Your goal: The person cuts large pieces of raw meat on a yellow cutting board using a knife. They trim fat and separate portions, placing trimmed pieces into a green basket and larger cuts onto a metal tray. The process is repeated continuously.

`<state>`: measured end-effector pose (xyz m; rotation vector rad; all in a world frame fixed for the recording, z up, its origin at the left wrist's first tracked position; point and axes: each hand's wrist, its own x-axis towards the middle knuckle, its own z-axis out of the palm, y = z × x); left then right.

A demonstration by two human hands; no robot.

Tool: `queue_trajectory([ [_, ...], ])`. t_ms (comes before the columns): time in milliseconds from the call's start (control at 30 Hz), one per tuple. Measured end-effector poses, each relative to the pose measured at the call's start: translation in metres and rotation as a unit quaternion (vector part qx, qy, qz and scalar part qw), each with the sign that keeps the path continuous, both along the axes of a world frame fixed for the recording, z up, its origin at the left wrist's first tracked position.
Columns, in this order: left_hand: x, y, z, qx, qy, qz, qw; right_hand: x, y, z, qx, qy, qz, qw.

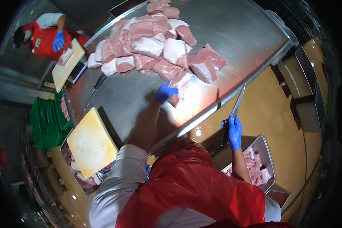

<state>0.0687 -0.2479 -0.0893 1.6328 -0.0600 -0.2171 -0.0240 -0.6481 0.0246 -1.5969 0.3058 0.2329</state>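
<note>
My left hand [165, 93], in a blue glove, grips the near left side of a block of raw meat [181, 84] lying on the steel table [235, 26]. Beyond it spreads a heap of pink meat blocks [148, 46] with white fat, several of them stacked. A separate meat block [204, 68] lies just right of the heap. Past the table's right edge, my right hand [234, 133], also gloved in blue, is closed around the handle of a knife [239, 100]. Its long blade points up and away, apart from the meat.
A yellowish cutting board [91, 142] sits at the table's near left corner. A dark-handled rod-like tool [99, 81] lies beside the heap. Metal tubs hold meat pieces, including the right tub [270, 167]. Green crates [41, 129] stand left. A co-worker [51, 38] stands far left by another board [60, 76].
</note>
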Motion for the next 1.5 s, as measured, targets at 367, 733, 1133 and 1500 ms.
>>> queue_trajectory([
  [367,-0.338,0.061,0.11,-0.501,0.052,0.419,0.755,0.044,0.146,-0.029,0.069,-0.028,0.242,0.967],
  [733,-0.434,0.012,0.127,-0.102,-0.048,0.44,0.891,-0.084,0.337,0.044,0.066,-0.096,0.464,0.878],
  [1133,-0.531,0.17,0.15,0.378,-0.257,0.697,0.552,-0.232,0.405,0.07,-0.266,-0.339,0.653,0.623],
  [1500,-0.506,0.163,0.124,0.313,-0.178,0.757,0.546,-0.294,0.534,0.103,-0.253,-0.463,0.691,0.493],
])
